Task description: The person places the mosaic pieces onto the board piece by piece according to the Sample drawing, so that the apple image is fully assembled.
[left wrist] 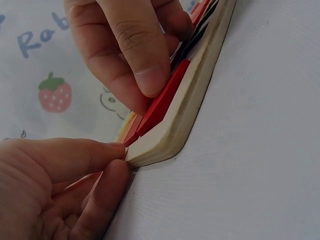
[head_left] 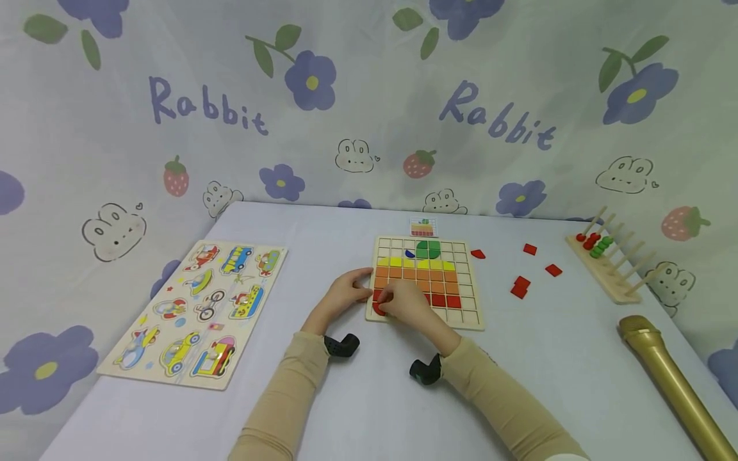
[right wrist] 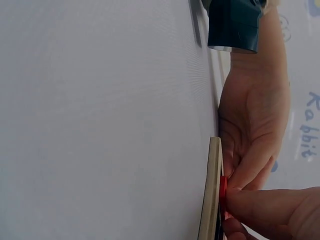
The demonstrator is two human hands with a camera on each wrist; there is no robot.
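A wooden mosaic board (head_left: 471, 314) with a grid lies on the table, filled with rows of red, orange and yellow tiles, plus green and blue pieces near its top. My left hand (head_left: 343, 294) holds the board's left edge; in the left wrist view its thumb and finger (left wrist: 112, 155) meet at the board's corner. With thumb and fingertip, my right hand (head_left: 406, 306) pinches a red tile (left wrist: 167, 97) at the lower-left corner cell. That tile lies low against the board, and the right wrist view shows its red edge (right wrist: 223, 187). Part of the red row is hidden behind the right hand.
Several loose red tiles (head_left: 530, 249) lie right of the board. A small pattern card (head_left: 423, 226) is behind it. A vehicle puzzle board (head_left: 219, 383) lies at left. A bead counting rack (head_left: 605, 269) and a gold microphone (head_left: 669, 378) are at right.
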